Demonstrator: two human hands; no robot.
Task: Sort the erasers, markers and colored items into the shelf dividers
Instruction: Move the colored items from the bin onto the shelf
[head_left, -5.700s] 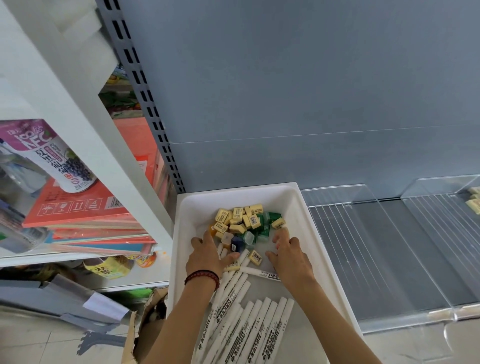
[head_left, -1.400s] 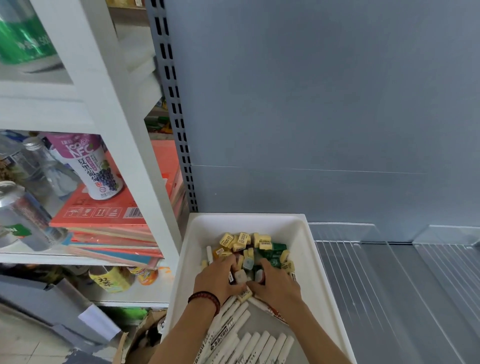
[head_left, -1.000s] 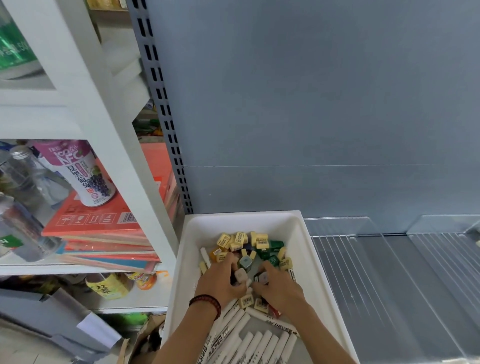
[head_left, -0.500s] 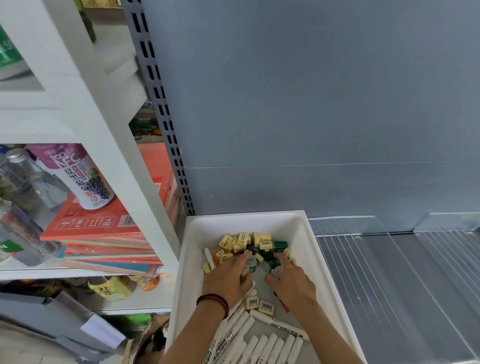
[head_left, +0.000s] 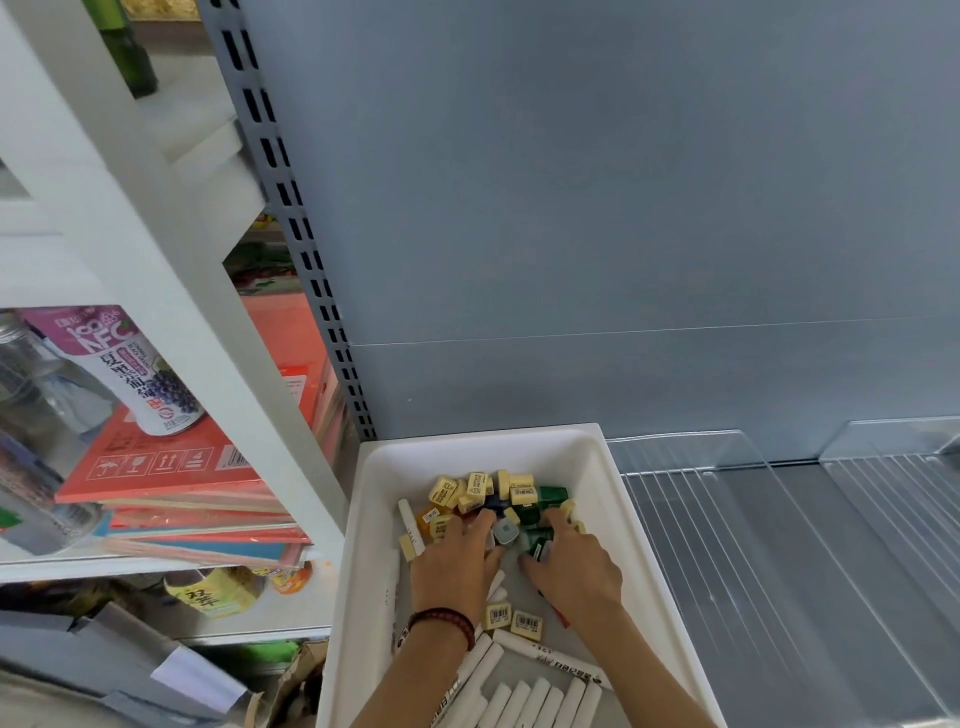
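- At the far end of the white bin (head_left: 615, 499): a heap of cream erasers (head_left: 480, 486) with barcode labels, mixed with colored items (head_left: 550, 493), mostly green, some orange and dark blue.
- Over the near side of that heap, mid-bin: left hand (head_left: 457, 566), palm down, fingers laid fairly straight onto the pieces and touching them; dark beaded bracelet (head_left: 444, 621) at the wrist.
- Just right of it, also inside the bin: right hand (head_left: 576, 566), palm down, fingertips buried among the green pieces; cannot tell whether anything is pinched there.
- Hands side by side, close but apart, with a grey-topped piece (head_left: 505, 531) showing between the fingertips.
- On the bin floor between the two wrists: two loose erasers (head_left: 511, 619), labels up, just beside each other.
- At the bin's near end: white markers (head_left: 524, 701) lying side by side, lengthwise; one slanted marker (head_left: 550, 662) lying across them; a single marker (head_left: 410, 522) near the left wall, beside the heap.
- Right of the bin: grey shelf (head_left: 831, 597) with clear dividers (head_left: 740, 457) standing upright, running front to back.
- Left of the bin: a stack of flat red boxes (head_left: 171, 462) on a white rack, a purple juice bottle (head_left: 150, 379) standing on the stack.
- Behind the bin: grey back panel (head_left: 623, 208) and a slotted upright (head_left: 301, 249).
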